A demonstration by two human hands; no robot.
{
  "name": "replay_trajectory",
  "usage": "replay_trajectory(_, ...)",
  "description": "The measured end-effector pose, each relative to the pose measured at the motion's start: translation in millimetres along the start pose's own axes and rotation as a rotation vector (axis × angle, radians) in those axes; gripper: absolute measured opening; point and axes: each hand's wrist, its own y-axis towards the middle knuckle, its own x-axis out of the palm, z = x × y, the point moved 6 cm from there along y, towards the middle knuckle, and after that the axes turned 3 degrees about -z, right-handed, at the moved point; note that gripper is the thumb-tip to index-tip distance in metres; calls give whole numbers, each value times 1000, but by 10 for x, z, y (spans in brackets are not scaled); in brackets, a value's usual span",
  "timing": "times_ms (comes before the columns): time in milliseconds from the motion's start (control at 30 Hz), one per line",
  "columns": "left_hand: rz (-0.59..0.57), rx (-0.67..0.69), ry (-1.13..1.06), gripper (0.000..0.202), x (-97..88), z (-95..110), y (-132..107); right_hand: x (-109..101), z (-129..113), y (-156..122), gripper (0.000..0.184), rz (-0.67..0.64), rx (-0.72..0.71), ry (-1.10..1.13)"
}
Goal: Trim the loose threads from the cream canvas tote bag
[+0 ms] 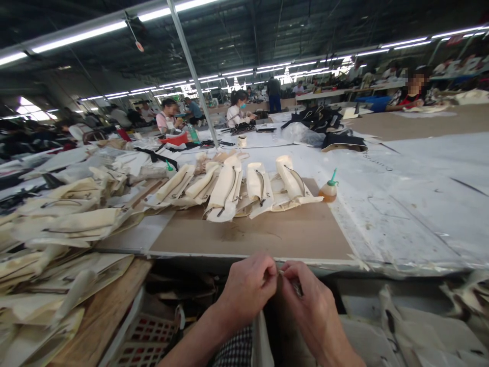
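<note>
Left hand point(248, 278) and right hand point(313, 300) nearly meet at the near table point(405, 209) edge, both pinching a small pale item point(281, 272), unidentifiable; beyond, on brown board point(252, 237), cream fabric pieces point(226, 186) lie in a row beside a green-tipped bottle point(328, 192).

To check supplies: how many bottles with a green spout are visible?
2: right bottle, at the right end of the cream pieces; left bottle, behind their left part. A far green bottle shows no clear spout; others may be hidden.

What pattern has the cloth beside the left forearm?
Dark-and-white check; the cloth shows best in the head view.
</note>
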Motion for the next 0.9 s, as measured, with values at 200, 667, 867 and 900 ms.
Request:
replay_trajectory(200, -74, -276, -177, 20, -165, -124, -123, 48, 103, -43, 7, -45, 195, 194)
replay_trajectory(667, -45, -371, 79, 8, -215, -33, -224, 39, 108, -20, 22, -51, 135, 85)
replay_trajectory(867, 19, -281, 121, 13, -199, -38, -296, 4, -178, 61, 18, -193, -234, -73)
replay_trajectory(900, 29, -258, 140, 14, -203, -28, -305, 2, -200, 76, 17, -196, -257, -86)
